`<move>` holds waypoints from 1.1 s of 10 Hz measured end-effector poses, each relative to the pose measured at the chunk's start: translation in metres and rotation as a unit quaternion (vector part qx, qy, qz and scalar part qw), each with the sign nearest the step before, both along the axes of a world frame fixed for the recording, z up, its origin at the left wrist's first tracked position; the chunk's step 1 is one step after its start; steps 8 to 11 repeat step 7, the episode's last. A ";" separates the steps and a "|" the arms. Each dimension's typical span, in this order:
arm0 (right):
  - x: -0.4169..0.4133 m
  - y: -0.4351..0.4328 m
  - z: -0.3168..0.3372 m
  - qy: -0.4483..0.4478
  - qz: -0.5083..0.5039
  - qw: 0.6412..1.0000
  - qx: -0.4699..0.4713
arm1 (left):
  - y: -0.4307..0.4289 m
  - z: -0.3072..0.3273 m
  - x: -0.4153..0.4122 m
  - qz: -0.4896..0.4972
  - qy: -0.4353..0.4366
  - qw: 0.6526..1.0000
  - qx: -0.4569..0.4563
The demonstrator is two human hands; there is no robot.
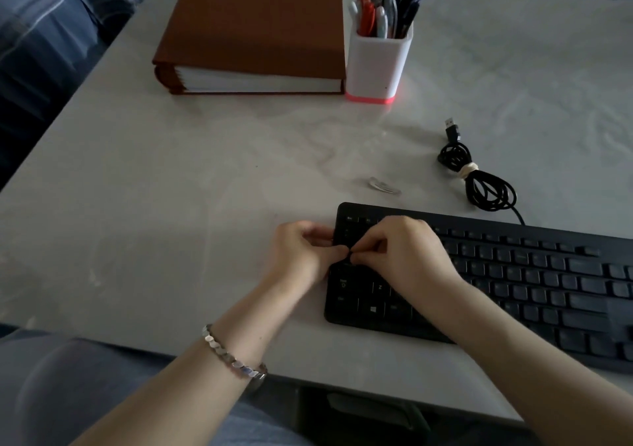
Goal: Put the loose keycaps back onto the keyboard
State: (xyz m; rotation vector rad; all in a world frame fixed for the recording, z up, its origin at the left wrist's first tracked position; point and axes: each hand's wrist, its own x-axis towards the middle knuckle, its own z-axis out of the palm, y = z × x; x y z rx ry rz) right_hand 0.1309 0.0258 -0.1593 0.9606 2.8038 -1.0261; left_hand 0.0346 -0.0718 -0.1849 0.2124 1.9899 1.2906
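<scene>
A black keyboard (pixel 513 274) lies on the pale table at the right. Both hands meet over its left end. My left hand (pixel 301 250) has curled fingers and its thumb tip touches a small dark keycap (pixel 351 253). My right hand (pixel 407 253) pinches the same keycap between thumb and forefinger, just above the keys near the left edge. The keycap is mostly hidden by the fingertips. My right hand covers the keys beneath it, so I cannot tell which slot is bare.
A thick brown binder (pixel 253 31) and a white pen holder (pixel 378 58) full of pens stand at the back. The keyboard's coiled black cable (pixel 479 178) lies behind it. A small metal clip-like tool (pixel 383 185) rests near the keyboard's far left corner.
</scene>
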 end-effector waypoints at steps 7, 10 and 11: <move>0.034 0.034 0.048 0.005 -0.004 0.995 -0.099 | 0.006 0.047 -0.010 -0.068 0.203 0.976 -0.029; 0.034 0.034 0.048 0.005 -0.004 0.995 -0.099 | 0.006 0.047 -0.010 -0.068 0.203 0.976 -0.029; 0.034 0.034 0.048 0.005 -0.004 0.995 -0.099 | 0.006 0.047 -0.010 -0.068 0.203 0.976 -0.029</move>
